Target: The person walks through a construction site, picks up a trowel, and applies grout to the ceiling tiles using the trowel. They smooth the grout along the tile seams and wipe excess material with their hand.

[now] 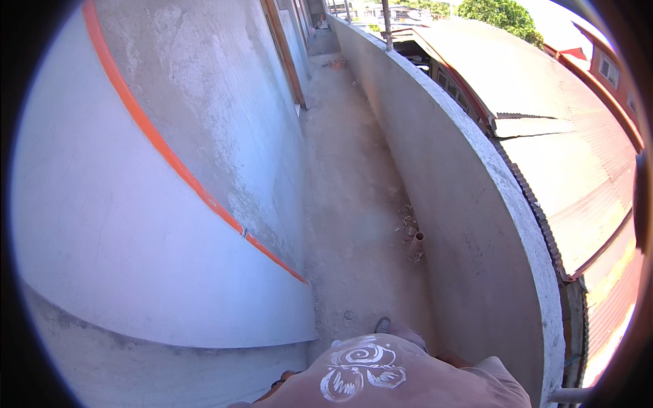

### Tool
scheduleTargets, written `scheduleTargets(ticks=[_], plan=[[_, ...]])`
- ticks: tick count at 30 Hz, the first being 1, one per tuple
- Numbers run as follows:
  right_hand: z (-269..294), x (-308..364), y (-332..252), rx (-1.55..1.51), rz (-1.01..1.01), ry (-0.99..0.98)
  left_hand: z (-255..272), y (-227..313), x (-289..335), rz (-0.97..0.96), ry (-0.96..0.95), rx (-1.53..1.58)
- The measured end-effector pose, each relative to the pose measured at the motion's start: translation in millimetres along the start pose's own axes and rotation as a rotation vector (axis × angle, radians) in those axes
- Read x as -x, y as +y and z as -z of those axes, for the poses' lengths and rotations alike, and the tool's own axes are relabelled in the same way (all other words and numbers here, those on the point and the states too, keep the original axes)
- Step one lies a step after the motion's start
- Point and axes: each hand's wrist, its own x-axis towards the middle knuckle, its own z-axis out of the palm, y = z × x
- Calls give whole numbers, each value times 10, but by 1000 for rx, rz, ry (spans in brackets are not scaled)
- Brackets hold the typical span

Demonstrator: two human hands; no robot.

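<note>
A dusty-brown shirt [442, 374] with a white swirl design spans the bottom centre. Slivers of the left hand or wrist [288, 375] and right hand or wrist [450, 358] show beside it; how open either grip is, or what it holds, cannot be told. Leftward stands a white wall [149, 251] with an orange strip [165, 147]; ahead, a dusty walkway [347, 170]; rightward, a concrete parapet [462, 190], metal roofs [544, 115] beyond.

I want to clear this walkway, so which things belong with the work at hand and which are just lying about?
At the hands:
shirt, beside the left hand and right hand; both barely show, so anything held can't be told

Lying about:
loose debris by the parapet wall
short pipe beside it, perhaps fixed
more scraps farther along the floor
</note>
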Motion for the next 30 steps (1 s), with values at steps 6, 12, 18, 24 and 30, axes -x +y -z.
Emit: scheduleTargets(ticks=[6,12,18,24,30], plan=[[1990,-1311,-2892,279,517,267,1303,1110,-1067,58,-10,194],[3269,-2266,-5158,47,558,410,2894,2001,-2746,23,-29,149],[3712,-2968,-5689,695,403,80,5191,2778,-4170,-412,130,-444],[4453,-3127,-7032,-26,-21,28,7815,3895,-5412,23,450,714],[5718,-4328,-8984,35,3,-5,8965,4602,-6808,219,412,826]])
